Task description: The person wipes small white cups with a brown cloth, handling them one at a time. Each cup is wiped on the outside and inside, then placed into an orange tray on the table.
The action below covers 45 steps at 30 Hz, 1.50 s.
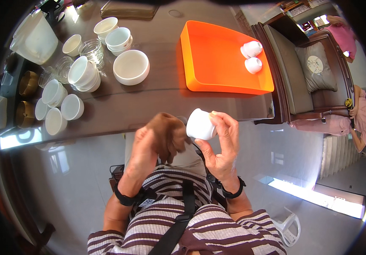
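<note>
Between the thumb and fingers of my right hand point(222, 143) is a small white cup point(199, 124), tilted on its side above the table's front edge. My left hand point(143, 149) grips a brown cloth point(168, 135), blurred by motion, just left of the cup. Beyond them on the table stands an orange plastic bin point(227, 88). Small white cups point(253, 65) lie upside down at its right end. A wider white bowl point(131, 67) sits left of the bin.
Stacked white cups point(82, 75) and clear glass cups point(91, 51) crowd the table's left side. Farther left are a translucent plastic container point(37, 38) and brown round vessels point(25, 114). A wooden bench point(289, 68) adjoins the table at right. A person in pink point(361, 118) is beyond it.
</note>
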{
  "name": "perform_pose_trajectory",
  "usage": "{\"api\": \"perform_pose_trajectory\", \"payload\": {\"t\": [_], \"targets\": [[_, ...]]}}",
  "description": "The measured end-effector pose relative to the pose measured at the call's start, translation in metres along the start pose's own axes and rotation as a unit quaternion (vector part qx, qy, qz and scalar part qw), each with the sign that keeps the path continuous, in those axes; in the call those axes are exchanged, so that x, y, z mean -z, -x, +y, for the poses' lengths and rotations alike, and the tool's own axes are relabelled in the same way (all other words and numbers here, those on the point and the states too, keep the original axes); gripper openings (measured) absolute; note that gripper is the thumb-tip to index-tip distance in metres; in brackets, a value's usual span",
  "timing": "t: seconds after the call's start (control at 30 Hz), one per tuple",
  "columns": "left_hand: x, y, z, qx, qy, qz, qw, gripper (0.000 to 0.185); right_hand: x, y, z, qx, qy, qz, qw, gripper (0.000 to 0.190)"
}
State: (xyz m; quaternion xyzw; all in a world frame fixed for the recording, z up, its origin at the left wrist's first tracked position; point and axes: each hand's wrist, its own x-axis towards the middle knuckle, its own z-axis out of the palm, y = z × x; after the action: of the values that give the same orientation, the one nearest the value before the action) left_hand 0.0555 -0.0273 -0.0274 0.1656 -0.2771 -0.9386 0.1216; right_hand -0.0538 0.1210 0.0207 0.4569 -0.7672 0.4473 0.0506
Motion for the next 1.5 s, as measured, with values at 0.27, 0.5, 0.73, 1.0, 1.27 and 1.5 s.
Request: {"api": "perform_pose_trajectory", "payload": {"t": [0.27, 0.5, 0.73, 1.0, 1.27, 1.5], "targets": [[-0.025, 0.003, -0.001, -0.087, -0.308, -0.019, 0.947, 0.039, -0.008, 0.008, -0.005, -0.011, -0.003, -0.052, 0.999, 0.054], [-0.029, -0.009, -0.005, -0.045, -0.094, 0.016, 0.994, 0.027, -0.008, 0.012, -0.003, 0.055, 0.035, -0.066, 0.996, 0.059], [-0.021, -0.015, 0.005, 0.045, -0.033, 0.008, 0.998, 0.017, -0.004, 0.006, 0.003, 0.220, 0.112, -0.106, 0.963, 0.044], [-0.031, -0.014, -0.008, -0.067, -0.076, 0.013, 0.995, 0.025, 0.008, -0.006, 0.015, 0.095, -0.047, -0.089, 0.990, 0.045], [-0.030, -0.008, -0.024, -0.240, -0.392, 0.012, 0.888, 0.035, -0.014, 0.008, 0.014, -0.253, -0.446, 0.017, 0.859, 0.049], [-0.022, -0.028, -0.019, -0.461, -0.614, -0.144, 0.625, 0.032, -0.002, 0.004, 0.029, -0.449, -0.634, -0.032, 0.628, 0.045]]}}
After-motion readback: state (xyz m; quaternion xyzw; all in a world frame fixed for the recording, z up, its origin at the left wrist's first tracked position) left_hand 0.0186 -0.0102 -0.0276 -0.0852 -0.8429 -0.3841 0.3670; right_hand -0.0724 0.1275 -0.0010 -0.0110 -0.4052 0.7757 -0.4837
